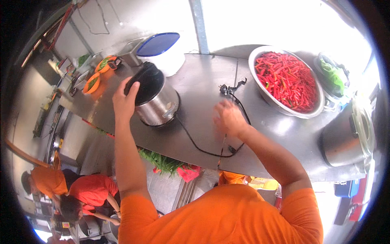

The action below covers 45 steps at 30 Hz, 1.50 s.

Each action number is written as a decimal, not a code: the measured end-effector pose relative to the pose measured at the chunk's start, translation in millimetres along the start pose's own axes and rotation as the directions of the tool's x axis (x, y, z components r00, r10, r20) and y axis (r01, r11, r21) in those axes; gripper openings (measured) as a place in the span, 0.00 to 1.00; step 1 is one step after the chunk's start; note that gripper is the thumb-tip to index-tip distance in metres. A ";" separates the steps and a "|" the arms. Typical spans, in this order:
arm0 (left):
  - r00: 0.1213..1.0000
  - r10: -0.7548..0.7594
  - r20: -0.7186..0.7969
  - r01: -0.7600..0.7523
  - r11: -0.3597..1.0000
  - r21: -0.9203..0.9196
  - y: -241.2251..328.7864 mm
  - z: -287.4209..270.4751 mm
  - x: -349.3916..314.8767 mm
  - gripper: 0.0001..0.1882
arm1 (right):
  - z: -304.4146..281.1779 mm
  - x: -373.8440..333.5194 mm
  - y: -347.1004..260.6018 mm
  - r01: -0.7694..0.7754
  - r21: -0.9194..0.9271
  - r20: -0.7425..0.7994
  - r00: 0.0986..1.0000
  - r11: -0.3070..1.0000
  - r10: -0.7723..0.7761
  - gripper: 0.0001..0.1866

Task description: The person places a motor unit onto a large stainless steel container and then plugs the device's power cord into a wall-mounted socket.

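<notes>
On the steel table stands a round brushed-steel electric appliance (156, 107) with a black top (151, 87); its exact kind I cannot make out. My left hand (125, 99) grips the left edge of the black top, thumb on the near side, with some fingers hidden behind it. A black power cord (195, 144) runs from the appliance's base and loops to the right across the table. Its plug (224, 89) lies near the table's middle. Just short of the plug is my right hand (229, 118), smeared by motion and apparently apart from it.
A big metal bowl (260, 87) of red chillies sits at the right, with a steel pot (345, 136) nearer the edge. Behind the appliance stands a white tub with a blue lid (160, 44). Greens (160, 160) lie below the table edge. Two people (91, 191) work at lower left.
</notes>
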State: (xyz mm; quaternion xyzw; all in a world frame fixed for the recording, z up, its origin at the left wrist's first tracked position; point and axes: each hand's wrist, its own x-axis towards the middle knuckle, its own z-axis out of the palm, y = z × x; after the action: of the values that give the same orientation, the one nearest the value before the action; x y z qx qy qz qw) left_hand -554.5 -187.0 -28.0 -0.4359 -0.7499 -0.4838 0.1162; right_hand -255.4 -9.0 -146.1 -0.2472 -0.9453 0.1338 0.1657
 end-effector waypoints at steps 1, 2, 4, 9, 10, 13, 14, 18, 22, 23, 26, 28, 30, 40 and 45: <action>0.999 -0.028 -0.030 0.028 1.000 0.010 -1.0 2.7 -0.9 0.24 | 1.4 6.8 10.6 -0.071 -0.066 -0.114 0.991 0.995 0.063 0.20; 0.999 -0.021 -0.047 0.022 0.999 0.023 2.4 5.8 -3.2 0.24 | 2.6 11.2 20.0 -0.172 -0.082 -0.122 0.979 0.982 0.162 0.21; 0.996 -0.008 -0.091 0.013 0.999 0.053 12.7 7.3 -5.9 0.24 | 0.6 20.3 33.2 -0.359 -0.110 -0.144 0.928 0.927 0.342 0.23; 0.993 0.022 -0.116 -0.020 1.000 0.017 3.9 12.5 -6.9 0.23 | 9.2 35.2 66.7 -0.504 -0.171 -0.215 0.858 0.847 0.467 0.26; 0.992 0.015 -0.124 -0.015 1.000 -0.001 1.3 13.5 -7.1 0.23 | 8.7 39.6 72.0 -0.534 -0.151 -0.179 0.843 0.832 0.508 0.25; 0.989 0.009 -0.149 -0.013 1.000 -0.028 -1.1 17.0 -6.4 0.22 | 19.3 47.4 92.9 -0.585 -0.085 -0.224 0.800 0.807 0.556 0.19; 0.987 0.011 -0.158 -0.017 0.999 -0.034 0.3 17.9 -5.8 0.21 | 23.8 48.9 103.4 -0.572 -0.054 -0.186 0.811 0.819 0.554 0.17; 0.978 0.029 -0.206 -0.030 1.000 -0.001 3.3 17.7 -5.9 0.22 | 18.9 52.4 110.4 -0.500 0.094 -0.151 0.848 0.861 0.509 0.09; 0.977 0.026 -0.210 -0.024 1.000 0.009 -1.1 18.8 -5.1 0.22 | 0.4 36.9 96.8 -0.287 0.215 -0.238 0.912 0.933 0.335 0.10; 0.978 0.028 -0.207 -0.027 1.000 0.009 1.2 19.0 -5.6 0.22 | -6.8 32.1 93.4 -0.188 0.254 -0.289 0.921 0.949 0.260 0.09; 0.975 0.022 -0.220 -0.021 1.000 0.008 6.7 19.4 -8.9 0.22 | -48.5 12.9 67.0 -0.020 0.353 -0.355 0.922 0.935 0.153 0.08; 0.982 0.032 -0.187 -0.025 0.999 0.041 11.3 16.4 -9.9 0.22 | -76.0 -3.5 50.7 0.042 0.377 -0.407 0.905 0.925 0.125 0.09; 0.987 0.020 -0.157 -0.010 0.998 0.061 13.2 13.0 -10.4 0.22 | -96.8 -19.2 41.4 0.050 0.427 -0.426 0.892 0.903 0.152 0.10; 0.999 -0.033 -0.035 0.038 0.988 0.151 32.6 -1.3 -28.3 0.22 | -166.0 -102.3 38.8 0.153 0.471 -0.567 0.807 0.869 0.165 0.08; 0.991 -0.097 0.092 0.101 0.994 -0.048 76.5 -3.9 -65.6 0.22 | -195.5 -155.9 50.2 0.209 0.450 -0.610 0.782 0.868 0.128 0.08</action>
State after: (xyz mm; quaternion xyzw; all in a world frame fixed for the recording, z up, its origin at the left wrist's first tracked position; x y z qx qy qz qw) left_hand -457.9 -214.1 -17.3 -0.4222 -0.7621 -0.4886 0.0469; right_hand -31.7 -13.0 -23.7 -0.2050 -0.7757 0.2785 0.5280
